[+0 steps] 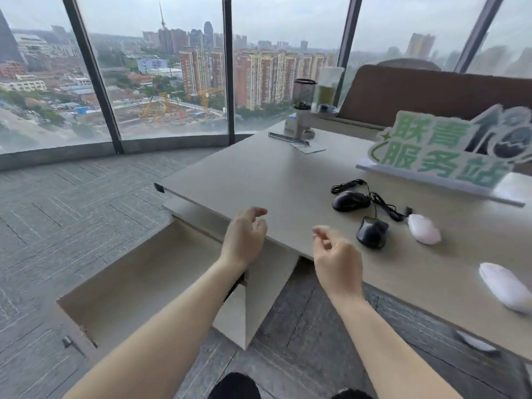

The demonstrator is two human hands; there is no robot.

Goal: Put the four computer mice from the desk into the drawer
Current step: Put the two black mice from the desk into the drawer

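The desk point(259, 171) fills the centre and right of the frame. An open drawer point(129, 283) sits below its near-left edge, at lower left. Four mice lie right of centre: one point(349, 200) farthest back, another point(372, 232) just below it, a third point(424, 228) to the right, the fourth point(505, 286) at the right edge. A sign point(449, 151) stands behind them.

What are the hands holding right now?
Nothing. The left hand and right hand are both empty, fingers loosely curled, and all four mice lie untouched on the desk.
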